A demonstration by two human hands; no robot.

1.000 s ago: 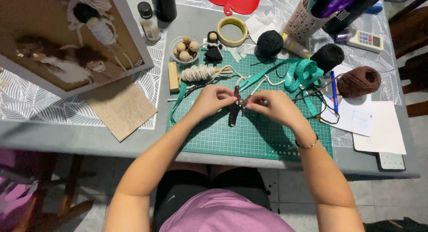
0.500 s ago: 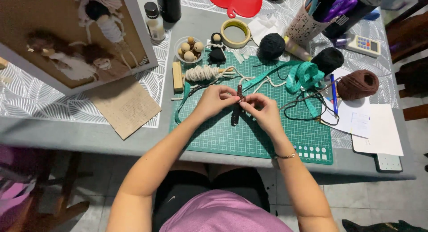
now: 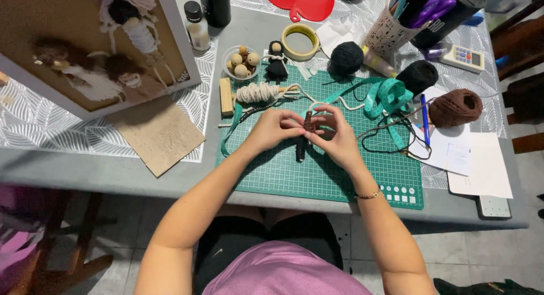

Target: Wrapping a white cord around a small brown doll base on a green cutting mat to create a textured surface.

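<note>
Head view: over the green cutting mat [image 3: 340, 181], we see the left hand [image 3: 275, 129] and right hand [image 3: 339, 137] meet, fingers pinched on a small dark yarn doll [image 3: 306, 132] held upright between them. Just beyond lie a cream cord bundle [image 3: 258, 92], teal measuring tape [image 3: 388, 96] and brown yarn ball [image 3: 456, 107].

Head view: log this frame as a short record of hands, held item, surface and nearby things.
left hand: pinching a small dark yarn figure
right hand: grips the same figure from the other side
surface: green cutting mat on a grey table
nearby: teal measuring tape, brown yarn ball, bowl of wooden beads, tape roll
</note>
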